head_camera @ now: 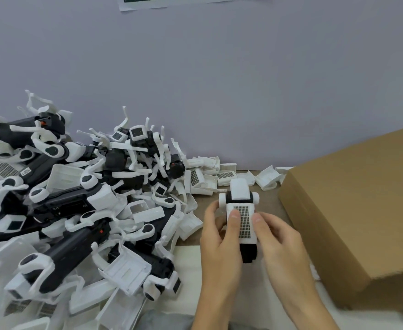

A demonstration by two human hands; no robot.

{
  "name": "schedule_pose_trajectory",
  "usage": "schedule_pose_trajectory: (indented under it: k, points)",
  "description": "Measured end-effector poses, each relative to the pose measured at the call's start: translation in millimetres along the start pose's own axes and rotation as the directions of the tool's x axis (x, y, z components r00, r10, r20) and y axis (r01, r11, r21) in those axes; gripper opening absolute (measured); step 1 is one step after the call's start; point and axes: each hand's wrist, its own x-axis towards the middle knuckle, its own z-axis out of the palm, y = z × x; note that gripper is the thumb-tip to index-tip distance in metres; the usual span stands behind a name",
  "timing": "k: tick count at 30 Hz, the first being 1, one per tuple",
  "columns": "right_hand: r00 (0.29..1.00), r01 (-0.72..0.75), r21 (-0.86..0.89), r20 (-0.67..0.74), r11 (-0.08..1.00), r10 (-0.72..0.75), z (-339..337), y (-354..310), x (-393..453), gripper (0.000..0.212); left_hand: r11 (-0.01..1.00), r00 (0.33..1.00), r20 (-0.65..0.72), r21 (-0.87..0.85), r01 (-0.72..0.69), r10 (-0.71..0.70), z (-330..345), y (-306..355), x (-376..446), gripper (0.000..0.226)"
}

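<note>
head | left hand (pixel 219 232) + right hand (pixel 279 236) grip toy body (pixel 241 210)

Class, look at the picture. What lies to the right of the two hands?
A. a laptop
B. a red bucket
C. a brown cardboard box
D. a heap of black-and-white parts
C: the cardboard box lies right of the left hand and right hand, which grip the black-and-white device; the heap of parts is on their left.
</note>
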Motion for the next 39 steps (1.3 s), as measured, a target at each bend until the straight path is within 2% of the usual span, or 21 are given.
schedule_pose_trajectory:
  k: [2,5,9,16,25,29,33,36,39]
  points:
    - [0.995,-0.047,0.018,0.094,0.999,0.045,-0.2,-2.5,1.0,0.030,1.000,1.000,0.016,-0.027,0.010,-0.009,0.0,1.3,-0.7,0.023]
    - [0.986,-0.110,0.091,0.133,0.990,0.098,-1.1,-5.1,4.2,0.034,0.999,0.999,0.051,-0.031,0.014,-0.012,-0.7,2.7,-2.5,0.020]
    - [0.978,-0.179,0.223,0.149,0.958,0.149,-6.2,-6.2,6.3,0.029,0.996,0.995,0.078,-0.060,0.065,-0.060,-1.5,3.4,-3.0,0.016]
    - [0.968,-0.222,0.272,0.179,0.936,0.178,-9.0,-6.0,8.1,0.022,0.998,0.997,0.066,-0.049,0.042,-0.039,2.6,0.7,-0.2,0.021]
    - [0.979,-0.194,0.220,0.111,0.956,0.173,-8.4,-4.2,9.3,0.023,0.998,0.998,0.047,0.041,-0.047,0.045,0.5,-3.8,2.7,0.014]
    - [0.983,-0.172,0.220,0.104,0.960,0.153,-6.1,-1.1,9.6,0.022,1.000,1.000,0.031,-0.021,-0.004,0.004,1.7,-4.4,3.4,0.018]
    - [0.983,-0.170,0.214,0.107,0.962,0.150,-4.1,2.2,10.6,0.027,0.996,0.995,0.075,-0.055,0.072,-0.068,1.1,-6.4,2.8,0.029]
    - [0.979,-0.178,0.232,0.136,0.956,0.149,-6.2,1.2,11.2,0.028,0.999,0.997,0.060,-0.013,0.052,-0.051,2.2,-8.1,4.2,0.031]
    - [0.984,-0.125,0.122,0.143,0.985,0.107,-5.2,1.6,9.6,0.025,0.999,1.000,0.017,0.046,0.007,-0.008,1.6,-9.9,6.5,0.030]
